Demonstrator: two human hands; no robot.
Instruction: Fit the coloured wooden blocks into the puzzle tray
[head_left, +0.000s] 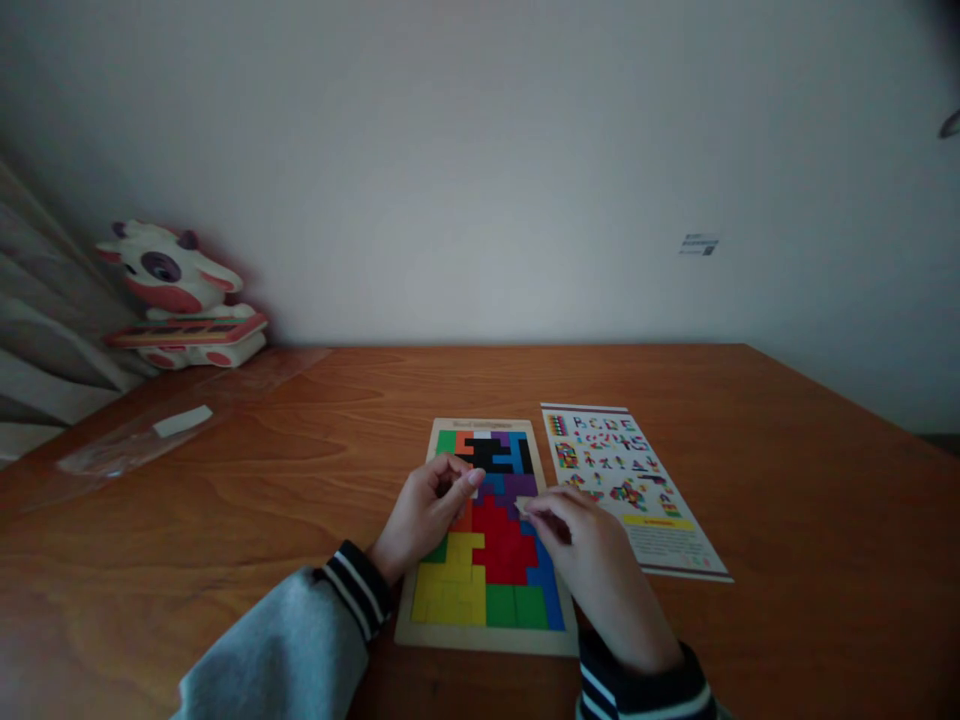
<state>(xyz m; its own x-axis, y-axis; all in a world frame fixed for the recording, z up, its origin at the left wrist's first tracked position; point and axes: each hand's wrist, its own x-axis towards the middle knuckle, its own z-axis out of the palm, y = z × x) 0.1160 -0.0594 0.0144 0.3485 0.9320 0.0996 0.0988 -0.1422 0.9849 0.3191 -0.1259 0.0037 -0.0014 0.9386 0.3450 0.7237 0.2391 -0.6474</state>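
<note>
A wooden block puzzle board [487, 637] lies on the table in front of me, filled with yellow, red, green, blue, purple and orange pieces. Black patches show near its far end. My left hand [431, 505] is over the board's left side, thumb and fingers drawn together; what they hold, if anything, I cannot make out. Pinched in the fingertips of my right hand [589, 555] is a small pale wooden puzzle piece [523, 507], just above the purple and red pieces. Its full shape is hidden by the fingers.
To the right of the board lies a printed pattern sheet [664, 500]. A cow-shaped toy keyboard [195, 335] stands at the back left, beside a curtain [52, 320]. Clear plastic wrapping [112, 450] with a white label lies near it. A wall [480, 200] rises behind the table.
</note>
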